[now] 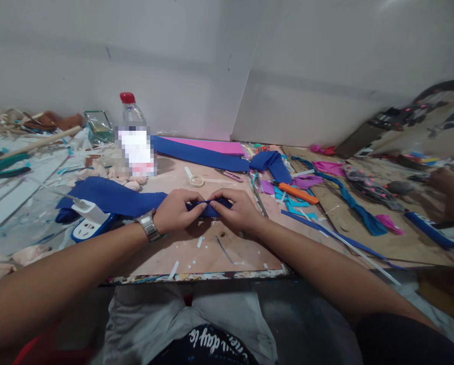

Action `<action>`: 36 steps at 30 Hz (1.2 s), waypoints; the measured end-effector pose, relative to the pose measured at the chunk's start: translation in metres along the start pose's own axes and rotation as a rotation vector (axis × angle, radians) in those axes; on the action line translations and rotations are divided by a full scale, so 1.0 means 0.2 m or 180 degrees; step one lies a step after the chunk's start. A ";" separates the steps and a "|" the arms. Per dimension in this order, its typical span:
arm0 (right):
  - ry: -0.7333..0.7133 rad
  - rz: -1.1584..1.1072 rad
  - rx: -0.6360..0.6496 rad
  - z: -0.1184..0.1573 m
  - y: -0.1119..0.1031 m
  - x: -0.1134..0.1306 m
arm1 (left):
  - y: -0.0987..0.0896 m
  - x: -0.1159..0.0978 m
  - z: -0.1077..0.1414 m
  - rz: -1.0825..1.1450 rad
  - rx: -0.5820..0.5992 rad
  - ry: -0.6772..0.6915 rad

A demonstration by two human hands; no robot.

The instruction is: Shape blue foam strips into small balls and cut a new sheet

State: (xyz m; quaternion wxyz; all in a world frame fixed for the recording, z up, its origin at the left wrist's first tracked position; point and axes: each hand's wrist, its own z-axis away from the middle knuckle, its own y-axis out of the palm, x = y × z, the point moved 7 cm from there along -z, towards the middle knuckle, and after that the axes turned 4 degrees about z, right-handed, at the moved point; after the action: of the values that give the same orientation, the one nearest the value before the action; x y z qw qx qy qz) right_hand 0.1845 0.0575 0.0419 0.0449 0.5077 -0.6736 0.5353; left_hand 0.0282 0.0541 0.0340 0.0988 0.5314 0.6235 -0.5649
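Left hand (179,209) and right hand (239,209) pinch a blue fabric strip (122,197), thumbs close together, presumably to hold the gather tight; slack lies leftward, beside the power socket (85,231).

Muted light (blurry rightward, apparently).

Flat scraps (200,242) on the worktop (146,261) nearside of the fingers (227,194) left room to pass; leftward, a socket block (85,231) and upright bottle (135,134) stood in the way, rightward an orange cutter (298,193).
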 end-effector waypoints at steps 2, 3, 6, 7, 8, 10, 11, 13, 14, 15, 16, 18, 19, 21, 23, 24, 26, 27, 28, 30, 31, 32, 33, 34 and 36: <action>-0.0042 0.0020 -0.0060 0.00 0.00 0.01 | 0.00 0.01 0.00 0.0049 0.0030 -0.0054; -0.0068 0.0016 -0.0082 0.00 -0.01 0.01 | 0.00 0.01 0.00 0.0072 0.0034 -0.0081; -0.0197 -0.0050 -0.0144 0.00 -0.02 0.03 | -0.01 0.02 0.00 0.0177 0.0009 -0.0155; -0.0235 -0.0066 -0.0146 0.00 -0.02 0.04 | -0.01 0.02 0.00 0.0204 -0.0007 -0.0179; -0.0265 -0.0070 -0.0140 0.00 -0.02 0.05 | -0.01 0.02 -0.01 0.0225 -0.0023 -0.0199; -0.0303 -0.0053 -0.0119 0.00 -0.03 0.06 | -0.01 0.02 -0.01 0.0240 -0.0053 -0.0230; -0.0305 -0.0039 -0.0112 0.00 -0.03 0.06 | -0.01 0.03 -0.01 0.0239 -0.0063 -0.0240; -0.0321 -0.0017 -0.0111 0.00 -0.03 0.06 | -0.02 0.03 -0.01 0.0246 -0.0070 -0.0265; -0.0331 -0.0008 -0.0113 0.00 -0.03 0.07 | -0.02 0.03 -0.01 0.0265 -0.0066 -0.0292; -0.0346 0.0004 -0.0111 0.00 -0.03 0.07 | -0.02 0.03 -0.01 0.0294 -0.0057 -0.0327; -0.0365 0.0019 -0.0111 0.00 -0.03 0.07 | -0.02 0.04 -0.01 0.0331 -0.0039 -0.0355; -0.0418 0.0044 -0.0117 0.00 -0.03 0.07 | -0.02 0.03 0.00 0.0404 0.0005 -0.0354; -0.0448 0.0050 -0.0120 0.00 -0.03 0.07 | -0.01 0.02 0.00 0.0428 0.0026 -0.0328; -0.0525 0.0052 -0.0116 0.01 -0.03 0.07 | -0.01 0.01 0.00 0.0447 0.0042 -0.0271; -0.0595 0.0051 -0.0106 0.01 -0.03 0.08 | -0.01 0.01 0.00 0.0458 0.0011 -0.0273; -0.0608 0.0061 -0.0097 0.01 -0.03 0.08 | -0.01 0.01 0.00 0.0459 -0.0013 -0.0282; -0.0573 0.0097 -0.0093 0.01 -0.03 0.07 | -0.01 0.01 0.00 0.0453 -0.0063 -0.0285; -0.0537 0.0119 -0.0097 0.01 -0.03 0.07 | -0.01 0.01 0.00 0.0445 -0.0081 -0.0284; -0.0504 0.0138 -0.0103 0.01 -0.03 0.06 | -0.01 0.01 0.00 0.0436 -0.0088 -0.0279; -0.0481 0.0164 -0.0118 0.01 -0.03 0.06 | -0.01 0.01 0.00 0.0425 -0.0089 -0.0278; -0.0490 0.0167 -0.0122 0.01 -0.03 0.06 | -0.01 0.01 0.00 0.0426 -0.0084 -0.0276; -0.0495 0.0167 -0.0123 0.01 -0.03 0.07 | -0.01 0.01 0.00 0.0432 -0.0081 -0.0272; -0.0494 0.0169 -0.0125 0.01 -0.03 0.07 | -0.01 0.00 0.00 0.0438 -0.0086 -0.0267; -0.0491 0.0173 -0.0124 0.01 -0.03 0.07 | -0.01 0.00 0.00 0.0441 -0.0096 -0.0260; -0.0478 0.0187 -0.0128 0.01 -0.03 0.07 | -0.01 0.00 0.00 0.0417 -0.0126 -0.0244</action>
State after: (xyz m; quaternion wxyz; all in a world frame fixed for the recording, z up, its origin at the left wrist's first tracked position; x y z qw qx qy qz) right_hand 0.1830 0.0481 0.0543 -0.0112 0.5254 -0.7003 0.4831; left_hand 0.0263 0.0549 0.0359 0.1699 0.5470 0.5941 -0.5647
